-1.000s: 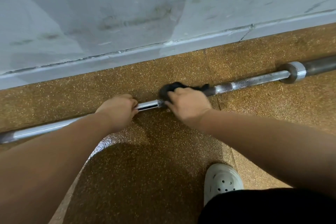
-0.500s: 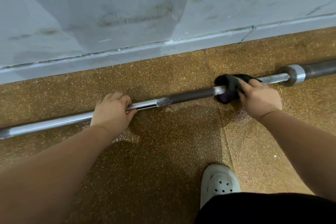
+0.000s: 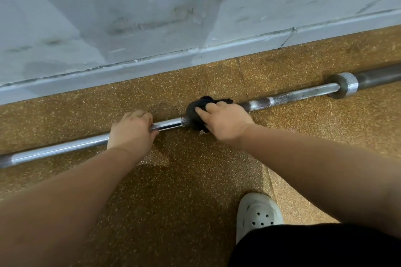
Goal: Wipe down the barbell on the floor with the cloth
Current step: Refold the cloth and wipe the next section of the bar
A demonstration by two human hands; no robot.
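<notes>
Both hands (image 3: pixel 223 122) on barbell (image 3: pixel 293 95), cloth (image 3: pixel 195 112) wrapped.

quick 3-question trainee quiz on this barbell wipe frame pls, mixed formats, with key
1. True or false: the left hand holds the cloth.
2. Multiple choice: the barbell lies A) on a rack B) on the floor beside the wall C) across a bench.
3. Fill in: the collar is toward the person's ____ side.

Key: 1 false, the right hand wraps it round the bar; 2 B; 3 right.
</notes>
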